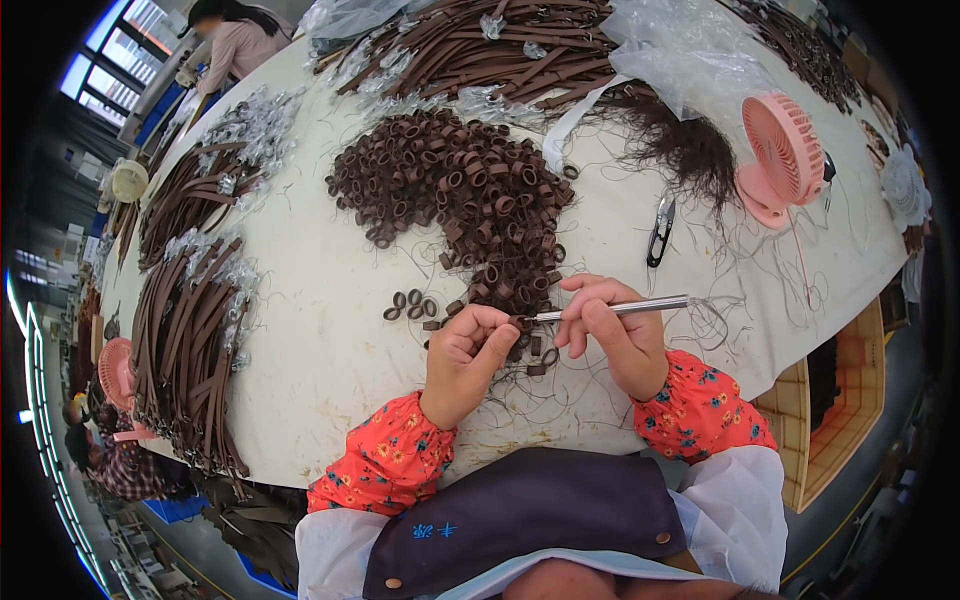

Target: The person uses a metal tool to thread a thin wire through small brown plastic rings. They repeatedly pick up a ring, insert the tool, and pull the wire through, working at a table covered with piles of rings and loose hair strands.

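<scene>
My left hand (462, 362) is closed, pinching a small dark brown strap loop between thumb and forefinger; the fingers cover most of it. In my right hand (622, 338) is a slim silver pen-shaped tool (655, 303), held level between thumb and fingers. Its narrow left end meets the loop at my left fingertips. Just beyond both hands spreads a large heap of brown strap loops (440, 170), running down close to my fingers. Several loose loops (409, 304) lie left of the heap. Thin dark threads are scattered under and around my right hand.
Brown belts (185, 350) lie bundled at the left, and more belts (490, 50) with clear plastic (690, 50) at the back. Black thread snips (660, 232), a thread tangle (680, 145) and a pink fan (780, 155) are at the right. A person (240, 40) sits far left.
</scene>
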`<state>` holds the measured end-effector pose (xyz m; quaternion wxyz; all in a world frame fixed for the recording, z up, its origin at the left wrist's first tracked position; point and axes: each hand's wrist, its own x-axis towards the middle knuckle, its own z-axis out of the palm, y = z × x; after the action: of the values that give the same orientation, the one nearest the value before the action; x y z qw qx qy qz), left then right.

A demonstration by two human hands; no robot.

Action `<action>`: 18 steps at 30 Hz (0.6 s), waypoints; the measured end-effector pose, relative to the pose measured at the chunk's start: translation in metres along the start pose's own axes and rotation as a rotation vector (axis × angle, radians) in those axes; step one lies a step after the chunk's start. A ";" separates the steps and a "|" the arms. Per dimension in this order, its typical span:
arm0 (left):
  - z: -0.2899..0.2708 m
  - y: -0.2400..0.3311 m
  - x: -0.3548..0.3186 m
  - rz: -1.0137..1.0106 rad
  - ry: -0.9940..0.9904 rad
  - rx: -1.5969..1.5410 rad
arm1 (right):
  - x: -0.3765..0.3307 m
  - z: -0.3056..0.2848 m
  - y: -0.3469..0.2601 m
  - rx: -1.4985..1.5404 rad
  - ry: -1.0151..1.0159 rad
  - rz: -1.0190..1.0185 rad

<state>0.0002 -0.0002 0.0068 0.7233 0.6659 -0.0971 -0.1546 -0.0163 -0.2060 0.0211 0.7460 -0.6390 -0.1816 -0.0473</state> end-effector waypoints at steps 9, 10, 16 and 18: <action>-0.001 -0.002 0.000 0.007 -0.021 -0.009 | 0.001 -0.003 0.004 -0.164 -0.075 -0.104; 0.000 -0.002 0.000 0.014 -0.018 -0.015 | 0.001 -0.003 0.004 -0.185 -0.081 -0.115; 0.001 0.001 0.000 0.004 -0.005 -0.025 | 0.001 -0.004 0.003 -0.193 -0.080 -0.105; 0.001 0.002 0.000 0.003 -0.016 -0.040 | 0.001 -0.005 0.003 -0.164 -0.077 -0.110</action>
<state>0.0004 -0.0013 0.0084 0.7358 0.6501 -0.1005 -0.1607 -0.0136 -0.2099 0.0182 0.6799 -0.6883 -0.2404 -0.0785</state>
